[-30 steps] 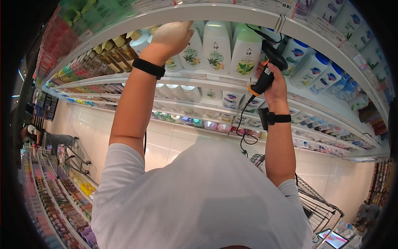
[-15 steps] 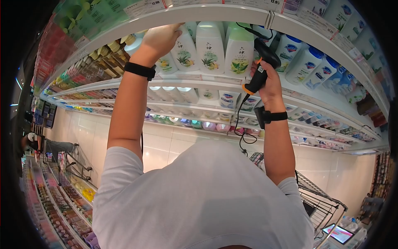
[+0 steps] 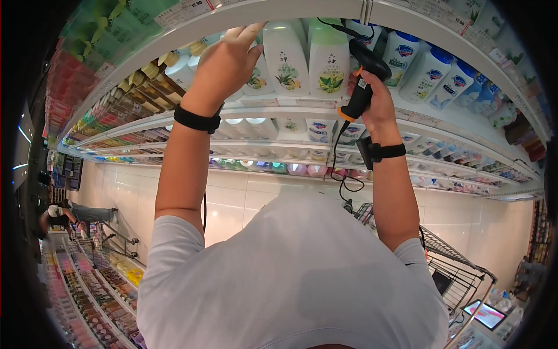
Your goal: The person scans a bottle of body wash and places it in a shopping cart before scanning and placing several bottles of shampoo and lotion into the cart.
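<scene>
Scanner (image 3: 365, 75), black w/ orange trim, sits in our right hand (image 3: 381, 107), grip wrapped fully round its handle, head aimed up at the shelf; its cable (image 3: 337, 168) hangs down past the wrist. Our left hand (image 3: 225, 64) is raised w/ fingers loosely spread against a white bottle (image 3: 250, 78) on the same shelf (image 3: 290, 103); grip there half open, and we can't tell if it actually holds anything. Both wrists carry black bands.

Just beside: two taller white-and-green bottles (image 3: 328, 58) w/ plant labels stand upright between the hands; white bottles w/ blue caps (image 3: 433, 75) run off to the right. Price tags (image 3: 192, 9) line the shelf edge above. Lower shelves curve away w/ small packs & jars, too small to read.

Room: shop aisle, pale tiled floor (image 3: 244, 200), wire cart (image 3: 453, 273) at right w/ a lit screen (image 3: 487, 314) near it. Far left, another person (image 3: 61, 215) by a second cart.
</scene>
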Demonstrator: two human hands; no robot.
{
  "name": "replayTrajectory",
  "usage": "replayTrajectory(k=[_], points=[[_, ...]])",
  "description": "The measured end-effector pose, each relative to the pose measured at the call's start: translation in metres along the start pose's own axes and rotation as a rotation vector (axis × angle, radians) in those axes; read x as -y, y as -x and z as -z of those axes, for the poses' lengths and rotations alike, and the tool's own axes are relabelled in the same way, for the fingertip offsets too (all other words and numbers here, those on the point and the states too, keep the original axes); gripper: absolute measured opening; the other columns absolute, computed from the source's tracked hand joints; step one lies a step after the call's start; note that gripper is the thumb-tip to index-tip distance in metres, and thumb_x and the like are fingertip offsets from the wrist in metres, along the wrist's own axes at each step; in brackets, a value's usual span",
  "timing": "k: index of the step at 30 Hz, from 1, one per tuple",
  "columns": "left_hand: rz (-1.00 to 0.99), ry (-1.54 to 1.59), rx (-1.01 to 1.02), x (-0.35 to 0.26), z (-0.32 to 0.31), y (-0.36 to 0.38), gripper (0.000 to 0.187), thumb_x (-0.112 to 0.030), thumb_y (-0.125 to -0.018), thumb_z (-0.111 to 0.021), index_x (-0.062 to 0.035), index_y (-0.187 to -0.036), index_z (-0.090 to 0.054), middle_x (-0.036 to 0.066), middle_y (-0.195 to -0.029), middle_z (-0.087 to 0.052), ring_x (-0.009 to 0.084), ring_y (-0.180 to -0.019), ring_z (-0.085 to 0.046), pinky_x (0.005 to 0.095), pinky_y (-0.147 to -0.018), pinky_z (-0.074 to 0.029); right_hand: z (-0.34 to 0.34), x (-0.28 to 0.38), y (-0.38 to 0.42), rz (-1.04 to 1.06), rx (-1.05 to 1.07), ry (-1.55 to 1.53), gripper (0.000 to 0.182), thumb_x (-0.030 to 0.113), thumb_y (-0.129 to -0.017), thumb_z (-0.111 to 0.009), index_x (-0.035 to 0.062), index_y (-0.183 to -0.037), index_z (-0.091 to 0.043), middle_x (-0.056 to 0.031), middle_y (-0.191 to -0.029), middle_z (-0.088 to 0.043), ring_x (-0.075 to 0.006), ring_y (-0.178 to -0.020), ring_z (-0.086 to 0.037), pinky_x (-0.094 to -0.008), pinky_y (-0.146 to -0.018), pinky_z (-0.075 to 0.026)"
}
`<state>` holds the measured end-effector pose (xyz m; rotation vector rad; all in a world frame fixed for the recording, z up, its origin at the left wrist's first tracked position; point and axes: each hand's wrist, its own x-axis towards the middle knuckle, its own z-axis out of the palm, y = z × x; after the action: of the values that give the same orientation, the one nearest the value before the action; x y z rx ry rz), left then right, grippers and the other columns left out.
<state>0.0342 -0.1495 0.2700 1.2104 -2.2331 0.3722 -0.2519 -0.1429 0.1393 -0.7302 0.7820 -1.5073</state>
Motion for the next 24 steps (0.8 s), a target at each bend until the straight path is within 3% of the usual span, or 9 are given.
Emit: replayTrajectory(k=[7, 10, 13, 16, 18, 20, 24], points=[[-0.088, 0.079, -0.116, -0.022, -0.019, 0.022, 0.045, -0.013, -0.09, -0.067, -0.0115, -0.134, -0.057, 0.011, -0.138, -0.057, 0.0206, -0.074, -0.069, 0.033, -0.068, -0.055, 0.0, 0.003, 0.006, 0.022, -0.032, -0.017, 0.034, 0.028, -0.091, -0.065, 0.0031, -0.114, -0.061, -0.0126, -0.109, -0.064, -0.0245, -0.103, -0.061, -0.0375, -0.093, -0.048], [-0.112, 0.208, -0.05, -0.032, -0.028, 0.042, 0.042, -0.012, -0.089, -0.067, -0.0089, -0.131, -0.059, 0.011, -0.136, -0.059, 0.0209, -0.072, -0.068, 0.0316, -0.066, -0.055, 0.002, 0.011, 0.019, 0.043, -0.062, -0.073, 0.026, 0.023, -0.09, -0.066, 0.0054, -0.108, -0.061, -0.0086, -0.1, -0.065, -0.0193, -0.094, -0.061, -0.0346, -0.086, -0.048], [-0.124, 0.364, 0.064, -0.037, -0.045, 0.07, 0.039, -0.011, -0.089, -0.066, -0.0068, -0.127, -0.06, 0.012, -0.132, -0.061, 0.0228, -0.072, -0.068, 0.032, -0.066, -0.054, 0.022, 0.019, 0.037, 0.071, -0.093, -0.114, 0.033, 0.024, -0.091, -0.064, 0.0005, -0.114, -0.059, -0.021, -0.114, -0.066, -0.0292, -0.107, -0.064, -0.0413, -0.1, -0.049], [-0.158, 0.513, 0.198, -0.036, -0.066, 0.105, 0.036, -0.011, -0.09, -0.066, -0.0059, -0.125, -0.061, 0.013, -0.125, -0.064, 0.026, -0.074, -0.068, 0.0332, -0.067, -0.054, 0.039, 0.019, 0.067, 0.123, -0.134, -0.113, 0.038, 0.025, -0.095, -0.057, -0.0016, -0.122, -0.054, -0.0273, -0.121, -0.061, -0.0371, -0.116, -0.061, -0.0463, -0.103, -0.048], [-0.192, 0.599, 0.275, -0.034, -0.075, 0.128, 0.035, -0.011, -0.09, -0.065, -0.0058, -0.124, -0.062, 0.014, -0.121, -0.066, 0.0279, -0.077, -0.068, 0.0337, -0.068, -0.054, 0.042, 0.017, 0.094, 0.126, -0.179, -0.108, 0.035, 0.025, -0.093, -0.059, -0.0002, -0.118, -0.057, -0.0243, -0.113, -0.065, -0.0324, -0.106, -0.066, -0.0427, -0.097, -0.052], [-0.08, 0.711, 0.572, -0.032, -0.08, 0.151, 0.033, -0.015, -0.092, -0.064, -0.0055, -0.123, -0.063, 0.016, -0.115, -0.068, 0.0321, -0.083, -0.067, 0.0364, -0.073, -0.054, 0.046, 0.009, 0.122, 0.11, -0.221, -0.077, 0.035, 0.025, -0.094, -0.059, 0.0, -0.118, -0.057, -0.024, -0.108, -0.067, -0.032, -0.098, -0.068, -0.0417, -0.092, -0.055], [-0.248, 0.745, 0.752, -0.011, -0.097, 0.191, 0.032, -0.025, -0.094, -0.061, -0.0034, -0.117, -0.064, 0.017, -0.109, -0.069, 0.0348, -0.089, -0.067, 0.0421, -0.08, -0.052, 0.048, -0.02, 0.176, 0.068, -0.349, -0.063, 0.035, 0.027, -0.094, -0.058, 0.0005, -0.118, -0.057, -0.0193, -0.089, -0.071, -0.0217, -0.067, -0.07, -0.0405, -0.08, -0.059]])
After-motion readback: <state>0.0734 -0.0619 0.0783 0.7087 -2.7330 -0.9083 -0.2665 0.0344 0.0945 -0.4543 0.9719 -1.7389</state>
